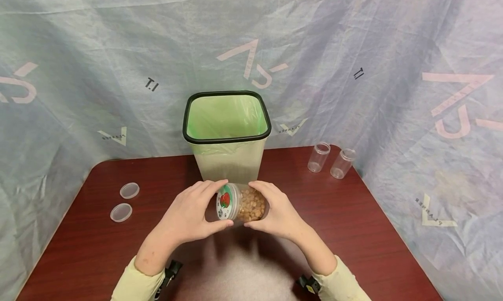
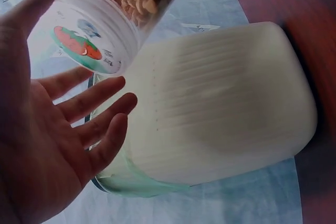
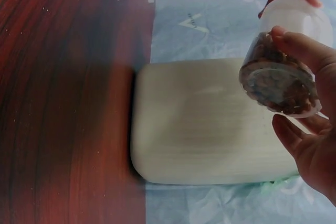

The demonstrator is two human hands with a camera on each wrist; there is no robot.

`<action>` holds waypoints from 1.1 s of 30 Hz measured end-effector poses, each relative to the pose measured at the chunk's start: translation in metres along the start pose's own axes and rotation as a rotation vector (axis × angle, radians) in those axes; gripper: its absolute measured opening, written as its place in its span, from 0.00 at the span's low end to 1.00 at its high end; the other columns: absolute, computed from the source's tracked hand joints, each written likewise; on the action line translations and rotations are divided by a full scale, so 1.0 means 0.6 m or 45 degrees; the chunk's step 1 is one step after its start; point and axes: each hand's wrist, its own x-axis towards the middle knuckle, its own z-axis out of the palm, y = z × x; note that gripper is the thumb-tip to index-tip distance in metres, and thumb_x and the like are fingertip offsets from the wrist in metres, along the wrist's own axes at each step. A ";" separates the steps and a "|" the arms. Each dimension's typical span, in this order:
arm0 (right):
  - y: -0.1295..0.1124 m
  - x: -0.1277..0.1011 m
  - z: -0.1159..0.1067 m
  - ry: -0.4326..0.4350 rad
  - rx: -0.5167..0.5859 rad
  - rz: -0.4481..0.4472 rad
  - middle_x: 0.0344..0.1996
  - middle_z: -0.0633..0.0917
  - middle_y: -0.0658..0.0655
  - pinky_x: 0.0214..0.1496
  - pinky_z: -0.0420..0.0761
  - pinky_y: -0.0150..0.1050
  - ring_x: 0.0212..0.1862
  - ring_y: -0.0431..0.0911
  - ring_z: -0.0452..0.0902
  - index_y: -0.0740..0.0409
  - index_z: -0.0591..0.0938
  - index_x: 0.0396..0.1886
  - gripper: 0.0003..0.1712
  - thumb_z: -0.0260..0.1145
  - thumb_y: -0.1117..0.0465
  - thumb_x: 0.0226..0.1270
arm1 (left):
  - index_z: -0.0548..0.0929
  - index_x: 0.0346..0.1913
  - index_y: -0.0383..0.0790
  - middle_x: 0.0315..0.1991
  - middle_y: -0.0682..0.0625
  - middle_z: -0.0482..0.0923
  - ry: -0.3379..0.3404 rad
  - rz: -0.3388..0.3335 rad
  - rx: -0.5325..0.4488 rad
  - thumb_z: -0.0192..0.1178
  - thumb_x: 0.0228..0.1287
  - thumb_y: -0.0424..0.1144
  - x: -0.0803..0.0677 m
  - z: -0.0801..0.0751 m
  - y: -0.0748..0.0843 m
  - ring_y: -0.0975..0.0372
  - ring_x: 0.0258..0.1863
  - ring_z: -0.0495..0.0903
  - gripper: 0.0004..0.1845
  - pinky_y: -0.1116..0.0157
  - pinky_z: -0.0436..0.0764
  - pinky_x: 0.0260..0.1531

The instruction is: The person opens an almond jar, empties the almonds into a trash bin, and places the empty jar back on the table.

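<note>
Head view: L hand fingers curl round lid of sideways nut jar, R hand grips base, near bin; likely unscrewing step, next needs counter-twist w/ firm base hold.

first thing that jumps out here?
A clear jar of tan pieces, held on its side above the table's middle: the left hand grips its lid end, the right hand its body. Right behind it stands a pale bin with a black rim and green liner. Two empty jars stand at the far right, two loose lids lie at the left.
</note>
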 end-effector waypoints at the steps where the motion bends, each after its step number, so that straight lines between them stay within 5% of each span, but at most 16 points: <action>1: 0.000 0.000 0.000 -0.003 0.003 0.005 0.58 0.76 0.52 0.58 0.75 0.43 0.59 0.45 0.72 0.56 0.73 0.63 0.53 0.86 0.52 0.31 | 0.73 0.65 0.45 0.49 0.55 0.78 -0.004 -0.024 0.002 0.66 0.45 0.71 -0.001 0.001 0.000 0.61 0.48 0.76 0.47 0.59 0.77 0.46; 11: 0.001 -0.001 0.001 0.031 0.018 0.029 0.56 0.77 0.53 0.57 0.75 0.43 0.57 0.45 0.74 0.58 0.74 0.62 0.54 0.87 0.52 0.29 | 0.80 0.54 0.49 0.34 0.64 0.74 -0.080 -0.172 -0.028 0.66 0.41 0.74 -0.024 0.007 -0.006 0.70 0.33 0.74 0.41 0.64 0.76 0.34; 18: 0.002 -0.004 0.002 0.020 0.034 0.081 0.57 0.77 0.52 0.57 0.75 0.41 0.57 0.43 0.73 0.59 0.74 0.62 0.54 0.87 0.51 0.29 | 0.84 0.45 0.55 0.31 0.68 0.75 -0.073 -0.119 -0.042 0.70 0.42 0.70 -0.044 0.004 -0.014 0.74 0.31 0.74 0.30 0.65 0.77 0.32; 24: 0.003 -0.005 0.006 0.021 0.037 0.067 0.57 0.77 0.52 0.56 0.76 0.42 0.56 0.44 0.74 0.57 0.74 0.62 0.54 0.87 0.51 0.28 | 0.81 0.32 0.54 0.31 0.67 0.74 0.084 -0.009 -0.062 0.75 0.40 0.62 -0.045 -0.002 -0.013 0.73 0.30 0.73 0.22 0.66 0.76 0.29; 28: 0.003 -0.004 0.008 0.005 0.042 0.062 0.57 0.77 0.51 0.57 0.75 0.40 0.56 0.42 0.74 0.55 0.74 0.62 0.54 0.87 0.51 0.29 | 0.81 0.42 0.51 0.42 0.60 0.75 0.108 0.046 -0.089 0.78 0.38 0.56 -0.031 -0.013 -0.011 0.66 0.41 0.75 0.27 0.63 0.77 0.38; 33: 0.003 -0.003 0.008 -0.014 0.055 0.066 0.57 0.77 0.53 0.56 0.76 0.39 0.56 0.40 0.73 0.54 0.73 0.63 0.54 0.87 0.52 0.30 | 0.73 0.66 0.53 0.67 0.52 0.66 -0.029 0.158 -0.088 0.79 0.40 0.44 -0.012 -0.020 -0.004 0.56 0.61 0.70 0.43 0.53 0.74 0.54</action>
